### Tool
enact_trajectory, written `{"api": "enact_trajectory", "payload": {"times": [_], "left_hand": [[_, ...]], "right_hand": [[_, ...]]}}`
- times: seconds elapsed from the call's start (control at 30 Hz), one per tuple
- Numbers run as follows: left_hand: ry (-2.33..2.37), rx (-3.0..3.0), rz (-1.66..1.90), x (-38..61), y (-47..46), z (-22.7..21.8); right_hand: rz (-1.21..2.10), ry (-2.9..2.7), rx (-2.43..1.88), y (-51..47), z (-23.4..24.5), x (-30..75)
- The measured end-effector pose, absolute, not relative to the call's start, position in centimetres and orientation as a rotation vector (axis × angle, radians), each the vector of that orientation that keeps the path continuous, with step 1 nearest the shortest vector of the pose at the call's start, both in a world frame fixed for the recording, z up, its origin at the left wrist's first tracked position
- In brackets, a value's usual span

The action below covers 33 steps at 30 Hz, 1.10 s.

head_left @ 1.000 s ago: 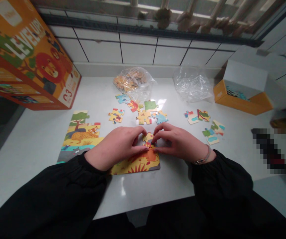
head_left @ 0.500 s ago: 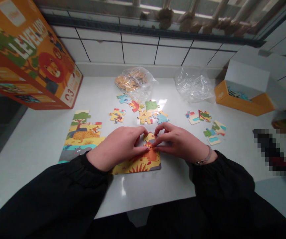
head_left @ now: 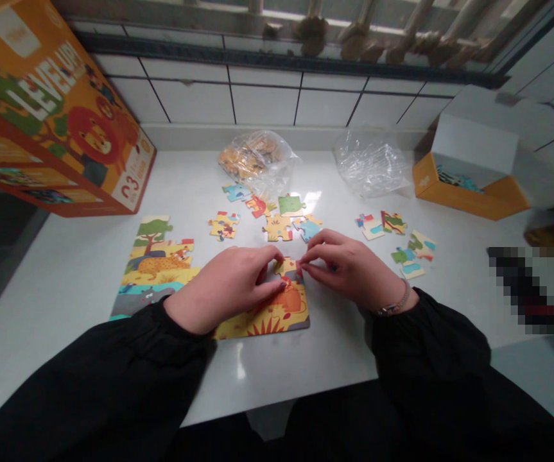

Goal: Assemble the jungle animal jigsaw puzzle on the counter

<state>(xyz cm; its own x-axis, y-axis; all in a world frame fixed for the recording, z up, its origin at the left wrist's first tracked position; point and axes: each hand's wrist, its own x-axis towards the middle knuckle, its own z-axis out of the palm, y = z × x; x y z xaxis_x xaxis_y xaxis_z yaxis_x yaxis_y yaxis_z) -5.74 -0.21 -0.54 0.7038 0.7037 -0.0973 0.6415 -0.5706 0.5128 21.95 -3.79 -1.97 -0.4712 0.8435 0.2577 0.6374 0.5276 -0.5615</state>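
Cardboard puzzle piece [head_left: 288,264], yellow and red, held at the top edge of the joined puzzle [head_left: 262,322].

My right hand [head_left: 348,269] pinches its right edge narrowly between thumb and forefinger. My left hand [head_left: 226,285] is curled close, fingertips closed on its left edge and heel resting on the joined puzzle. The piece lies on the orange lion part, on the white counter [head_left: 79,276] in front of me. I judge it best kept flat, tabs lined up before I press, with the left hand stopping the board from sliding. Beyond it: loose pieces [head_left: 279,226], a full plastic bag [head_left: 255,160], an empty bag [head_left: 370,168], a small orange box [head_left: 469,196], a big lion box [head_left: 50,122].
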Motion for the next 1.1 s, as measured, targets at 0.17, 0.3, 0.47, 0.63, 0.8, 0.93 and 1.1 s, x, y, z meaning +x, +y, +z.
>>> {"api": "enact_trajectory", "payload": {"times": [0.17, 0.3, 0.47, 0.63, 0.8, 0.93, 1.1], "left_hand": [[1.175, 2.434, 0.209, -6.2, -0.1, -0.4], [1.234, 2.492, 0.237, -6.4, 0.1, -0.7], [1.145, 2.543, 0.285, -6.4, 0.3, -1.0], [1.128, 2.577, 0.323, -6.6, 0.5, -1.6], [1.127, 2.588, 0.310, -6.6, 0.4, -1.8], [1.156, 2.578, 0.302, -6.6, 0.5, -1.7], [1.176, 2.568, 0.261, -6.5, 0.5, -1.7]], "right_hand": [[0.195, -1.742, -1.579, -3.1, -1.0, 24.0], [0.171, -1.413, -1.714, -2.6, -1.4, 25.9], [0.140, -1.265, -1.734, -2.1, -1.8, 27.0], [0.183, -1.261, -1.756, -1.6, -2.3, 26.9], [0.241, -1.481, -1.765, -1.0, -2.9, 25.5], [0.320, -1.705, -1.716, -1.1, -2.9, 24.7], [0.590, -1.993, -1.530, -1.6, -3.0, 24.0]]}}
